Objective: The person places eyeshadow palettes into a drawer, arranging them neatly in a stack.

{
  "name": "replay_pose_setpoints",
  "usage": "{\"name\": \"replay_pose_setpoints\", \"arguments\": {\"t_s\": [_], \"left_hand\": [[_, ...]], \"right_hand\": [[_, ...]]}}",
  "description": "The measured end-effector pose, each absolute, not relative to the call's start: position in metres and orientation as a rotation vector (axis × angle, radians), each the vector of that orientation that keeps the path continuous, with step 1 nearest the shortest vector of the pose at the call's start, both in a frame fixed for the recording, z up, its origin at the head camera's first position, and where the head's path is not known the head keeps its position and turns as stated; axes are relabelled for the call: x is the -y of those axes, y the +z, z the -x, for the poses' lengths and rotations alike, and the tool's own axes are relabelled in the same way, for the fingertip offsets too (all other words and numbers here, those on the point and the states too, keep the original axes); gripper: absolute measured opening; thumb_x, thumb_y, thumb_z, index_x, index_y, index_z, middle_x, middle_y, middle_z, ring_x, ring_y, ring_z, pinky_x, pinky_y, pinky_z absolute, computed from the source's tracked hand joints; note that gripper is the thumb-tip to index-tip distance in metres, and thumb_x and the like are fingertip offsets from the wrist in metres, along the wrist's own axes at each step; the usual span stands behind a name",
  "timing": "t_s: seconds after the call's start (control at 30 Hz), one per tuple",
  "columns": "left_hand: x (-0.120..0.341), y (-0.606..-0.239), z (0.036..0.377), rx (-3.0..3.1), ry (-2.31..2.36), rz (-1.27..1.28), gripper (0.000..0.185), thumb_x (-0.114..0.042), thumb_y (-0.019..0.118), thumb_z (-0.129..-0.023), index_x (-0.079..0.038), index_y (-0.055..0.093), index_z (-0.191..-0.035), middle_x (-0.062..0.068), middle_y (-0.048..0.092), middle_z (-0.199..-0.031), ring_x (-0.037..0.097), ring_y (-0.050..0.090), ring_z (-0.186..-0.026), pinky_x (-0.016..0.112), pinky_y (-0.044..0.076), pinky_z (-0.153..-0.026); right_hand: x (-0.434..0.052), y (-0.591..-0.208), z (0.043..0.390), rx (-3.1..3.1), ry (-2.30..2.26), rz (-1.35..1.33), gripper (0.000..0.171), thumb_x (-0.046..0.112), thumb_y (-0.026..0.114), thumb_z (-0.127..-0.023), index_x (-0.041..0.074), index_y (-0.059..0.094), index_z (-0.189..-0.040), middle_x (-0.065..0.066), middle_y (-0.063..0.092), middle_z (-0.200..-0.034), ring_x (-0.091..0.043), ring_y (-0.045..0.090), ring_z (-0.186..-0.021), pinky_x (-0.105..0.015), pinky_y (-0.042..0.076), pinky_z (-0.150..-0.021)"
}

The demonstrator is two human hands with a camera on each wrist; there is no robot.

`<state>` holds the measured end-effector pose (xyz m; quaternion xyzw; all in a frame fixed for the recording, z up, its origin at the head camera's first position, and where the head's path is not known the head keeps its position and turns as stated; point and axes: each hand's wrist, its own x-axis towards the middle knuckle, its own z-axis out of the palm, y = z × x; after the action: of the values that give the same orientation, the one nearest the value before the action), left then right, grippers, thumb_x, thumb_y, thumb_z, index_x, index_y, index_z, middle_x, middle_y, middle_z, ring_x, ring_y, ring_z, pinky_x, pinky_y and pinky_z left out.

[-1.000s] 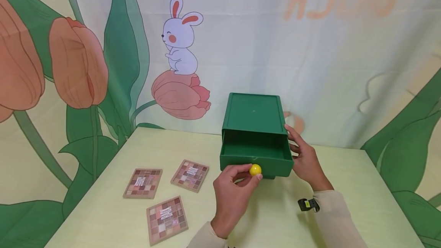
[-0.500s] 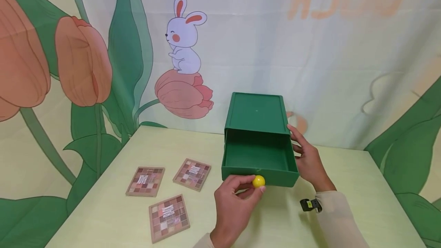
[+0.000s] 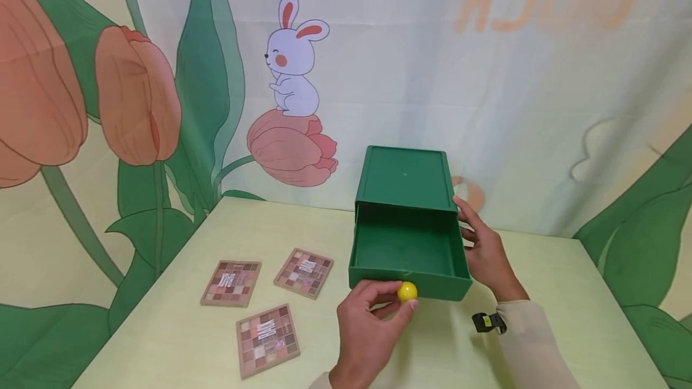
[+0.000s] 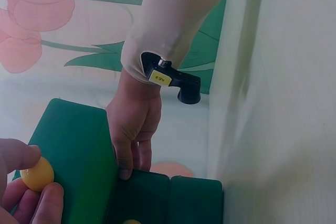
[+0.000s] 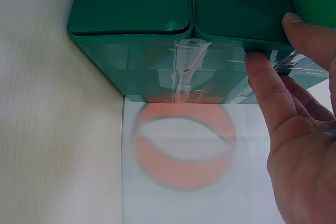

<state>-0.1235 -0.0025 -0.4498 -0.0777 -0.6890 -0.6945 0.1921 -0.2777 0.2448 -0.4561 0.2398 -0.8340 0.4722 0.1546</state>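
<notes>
A green box point(image 3: 404, 177) stands at the back of the table, and its drawer point(image 3: 408, 257) is pulled well out and looks empty. My left hand point(image 3: 399, 298) pinches the yellow ball knob point(image 3: 406, 292) on the drawer front between thumb and fingers. The left wrist view shows the same knob point(image 4: 37, 173) held at my fingertips point(image 4: 50, 198). My right hand point(image 3: 471, 234) lies with straight fingers against the box's right side. In the right wrist view those fingers point(image 5: 265, 85) press on the green casing point(image 5: 136, 19).
Three eyeshadow palettes point(image 3: 231, 283) point(image 3: 304, 273) point(image 3: 267, 340) lie flat on the pale yellow table point(image 3: 540, 317), left of the drawer. A printed curtain with a rabbit point(image 3: 294, 56) hangs right behind the box. A small black device point(image 3: 488, 322) sits on my right wrist.
My left hand has drawn the drawer farther out toward me by the yellow knob. The right hand has stayed against the box's side.
</notes>
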Motion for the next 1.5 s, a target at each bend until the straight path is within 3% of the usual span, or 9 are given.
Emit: {"name": "replay_pose_setpoints", "arguments": {"t_s": [0.6, 1.13, 1.5], "left_hand": [[0.004, -0.451, 0.118, 1.937, -1.987, 0.197, 0.026, -0.011, 0.091, -0.082, -0.014, 0.079, -0.104, 0.002, 0.067, -0.104, 0.012, 0.077, -0.095, 0.027, 0.065, -0.080], [0.004, -0.453, 0.117, 1.913, -1.999, 0.208, 0.029, -0.010, 0.092, -0.081, -0.014, 0.079, -0.107, 0.004, 0.067, -0.104, 0.013, 0.077, -0.097, 0.028, 0.065, -0.081], [0.014, -0.451, 0.116, 1.981, -1.983, 0.224, 0.033, -0.021, 0.093, -0.082, -0.016, 0.078, -0.111, 0.002, 0.067, -0.108, 0.015, 0.076, -0.098, 0.026, 0.064, -0.081]], "right_hand": [[-0.242, -0.454, 0.276, 2.426, 1.375, -0.625, 0.095, 0.003, 0.076, -0.096, 0.037, 0.026, -0.168, -0.025, 0.050, -0.156, -0.053, 0.061, -0.133, -0.060, 0.061, -0.087], [-0.242, -0.453, 0.274, 2.424, 1.367, -0.646, 0.095, 0.001, 0.075, -0.096, 0.035, 0.025, -0.169, -0.026, 0.051, -0.155, -0.053, 0.060, -0.134, -0.059, 0.062, -0.088], [-0.242, -0.452, 0.274, 2.434, 1.352, -0.649, 0.096, -0.001, 0.075, -0.096, 0.036, 0.024, -0.169, -0.026, 0.051, -0.154, -0.054, 0.060, -0.133, -0.060, 0.061, -0.087]]}}
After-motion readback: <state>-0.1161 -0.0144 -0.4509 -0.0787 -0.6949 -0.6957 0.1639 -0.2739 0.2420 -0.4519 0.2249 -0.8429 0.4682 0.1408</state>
